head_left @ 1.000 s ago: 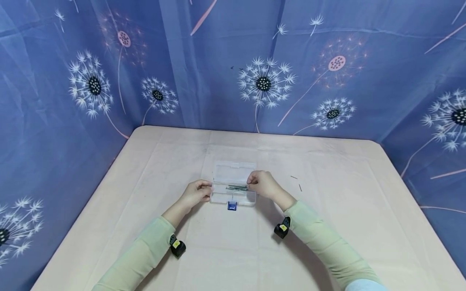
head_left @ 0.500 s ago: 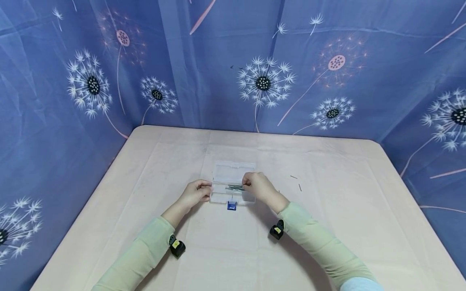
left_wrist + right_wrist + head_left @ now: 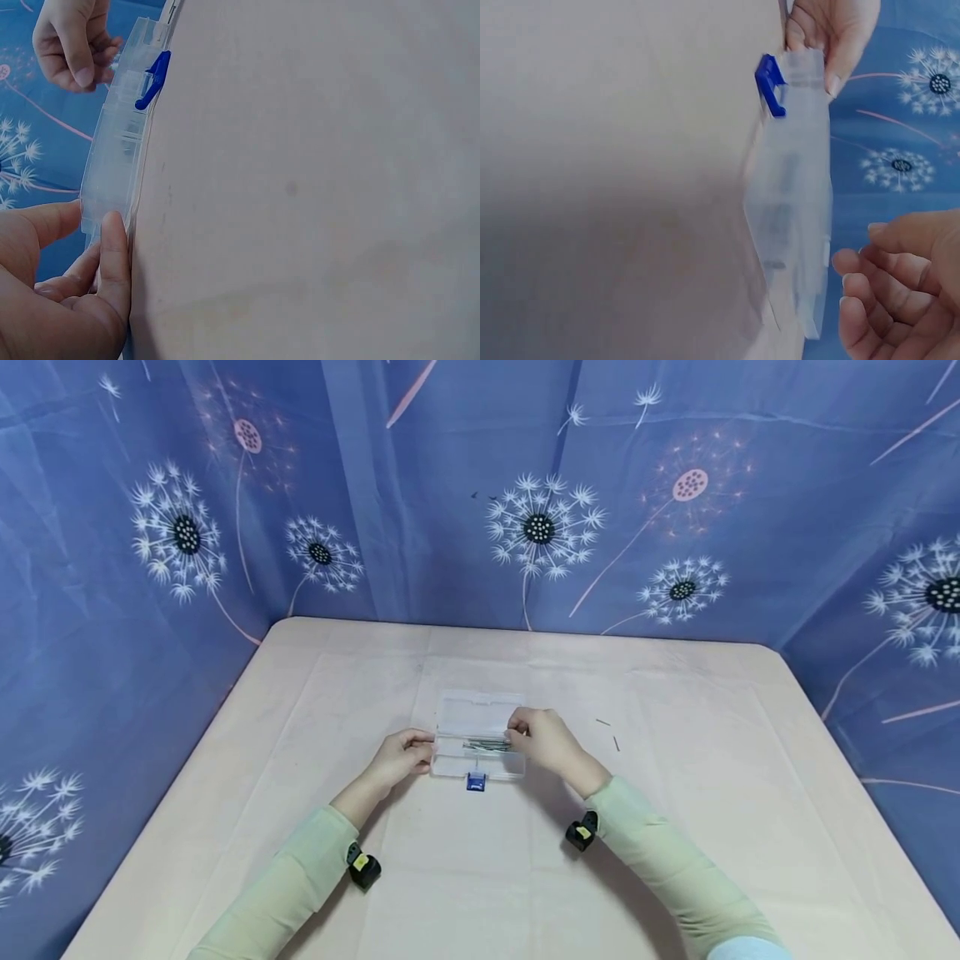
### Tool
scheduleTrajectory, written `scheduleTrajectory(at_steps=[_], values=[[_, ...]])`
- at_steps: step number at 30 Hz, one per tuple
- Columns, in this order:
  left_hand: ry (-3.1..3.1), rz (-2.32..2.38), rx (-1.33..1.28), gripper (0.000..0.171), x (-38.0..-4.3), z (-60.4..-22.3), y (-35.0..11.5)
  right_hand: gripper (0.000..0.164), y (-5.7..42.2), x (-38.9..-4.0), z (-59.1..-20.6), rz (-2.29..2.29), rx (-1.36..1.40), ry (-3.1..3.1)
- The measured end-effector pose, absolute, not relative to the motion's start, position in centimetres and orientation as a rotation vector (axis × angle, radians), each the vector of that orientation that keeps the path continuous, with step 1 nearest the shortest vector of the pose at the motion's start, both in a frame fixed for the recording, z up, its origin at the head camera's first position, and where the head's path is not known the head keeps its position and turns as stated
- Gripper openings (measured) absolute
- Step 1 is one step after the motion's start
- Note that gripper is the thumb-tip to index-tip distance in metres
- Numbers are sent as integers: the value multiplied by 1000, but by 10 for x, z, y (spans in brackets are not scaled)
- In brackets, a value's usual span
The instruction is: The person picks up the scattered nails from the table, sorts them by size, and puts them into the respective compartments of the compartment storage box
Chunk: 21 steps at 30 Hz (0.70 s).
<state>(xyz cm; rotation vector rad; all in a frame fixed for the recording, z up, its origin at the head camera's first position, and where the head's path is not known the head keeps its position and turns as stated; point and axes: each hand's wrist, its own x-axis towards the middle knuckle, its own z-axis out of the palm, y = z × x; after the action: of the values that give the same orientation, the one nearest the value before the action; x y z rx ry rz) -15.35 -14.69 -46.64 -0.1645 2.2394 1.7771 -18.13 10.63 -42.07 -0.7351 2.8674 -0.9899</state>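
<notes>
A clear plastic box [image 3: 480, 766] with a blue latch [image 3: 476, 782] lies with its lid [image 3: 480, 713] raised toward the back. Inside it is a small bundle of thin, dark, nail-like pieces [image 3: 486, 745]. My left hand [image 3: 397, 754] grips the box's left end, with thumb and fingers on either side of it in the left wrist view. At the other end, my right hand [image 3: 550, 741] is just over the right wall, by the tips of the pieces. In the right wrist view its fingers [image 3: 859, 289] are loosely curled, with nothing showing between them.
Two thin, brownish, nail-like pieces [image 3: 603, 722] lie apart on the pale tablecloth [image 3: 720, 760], right of the box. A blue dandelion-print curtain [image 3: 435, 527] hangs behind the table and along both sides.
My right hand first moved left over the dark pieces, then drew back right to the box's end. The left hand has kept its hold on the box.
</notes>
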Motion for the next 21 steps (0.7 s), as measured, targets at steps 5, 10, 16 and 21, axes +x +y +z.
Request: scheduleTrajectory(at_steps=[5, 10, 16, 21], values=[[2224, 1778, -164, 36, -153, -464, -147, 4, 120, -181, -416, -988, -766, 2911], [2233, 1777, -174, 35, -154, -465, -147, 4, 134, -181, -415, -982, -749, 2946], [2253, 1770, -176, 33, -155, -469, -148, 4, 150, -178, -412, -966, -729, 2953], [2242, 1770, -168, 34, -155, -469, -147, 4, 163, -174, -412, -931, -696, 2949]])
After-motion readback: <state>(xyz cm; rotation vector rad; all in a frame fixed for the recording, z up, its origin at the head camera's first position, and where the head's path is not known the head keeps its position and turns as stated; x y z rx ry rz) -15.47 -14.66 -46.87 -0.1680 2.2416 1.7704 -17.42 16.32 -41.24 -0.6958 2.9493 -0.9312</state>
